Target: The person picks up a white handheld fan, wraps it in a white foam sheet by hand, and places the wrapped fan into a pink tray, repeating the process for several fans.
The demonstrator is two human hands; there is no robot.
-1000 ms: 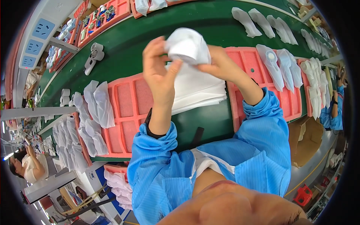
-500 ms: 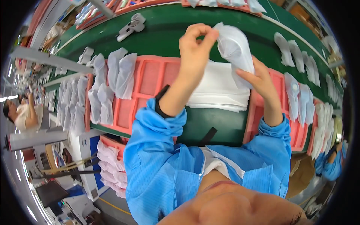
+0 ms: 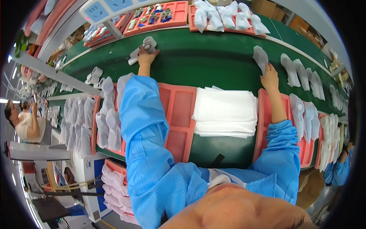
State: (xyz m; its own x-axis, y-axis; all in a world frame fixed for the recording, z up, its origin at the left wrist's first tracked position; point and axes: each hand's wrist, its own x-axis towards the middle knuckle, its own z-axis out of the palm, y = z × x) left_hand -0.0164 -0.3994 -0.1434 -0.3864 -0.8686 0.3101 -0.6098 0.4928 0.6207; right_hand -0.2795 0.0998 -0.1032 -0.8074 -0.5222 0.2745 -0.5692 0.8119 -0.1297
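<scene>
On the green belt at the upper left, my left hand (image 3: 146, 57) has its fingers round a bare white handheld device (image 3: 150, 42) with a round, hollow head and a handle. At the belt's right, my right hand (image 3: 270, 78) grips the lower end of a similar device in a thin white bag (image 3: 260, 57). Between my arms lies a stack of flat white bags (image 3: 227, 108) on the green bench. Left of the stack is a pink compartment tray (image 3: 177, 114); a second pink tray (image 3: 268, 105) is partly under my right forearm.
Several bagged devices (image 3: 290, 70) lie along the belt to the right. More fill trays on the left (image 3: 78, 118) and at the back (image 3: 228, 17). A pink tray of small electronic parts (image 3: 156, 17) stands at the back. A person (image 3: 28, 122) sits far left.
My hands have parted. The right has carried the bagged device to the belt's right; the left has let go of the bag and reached up left onto the bare device.
</scene>
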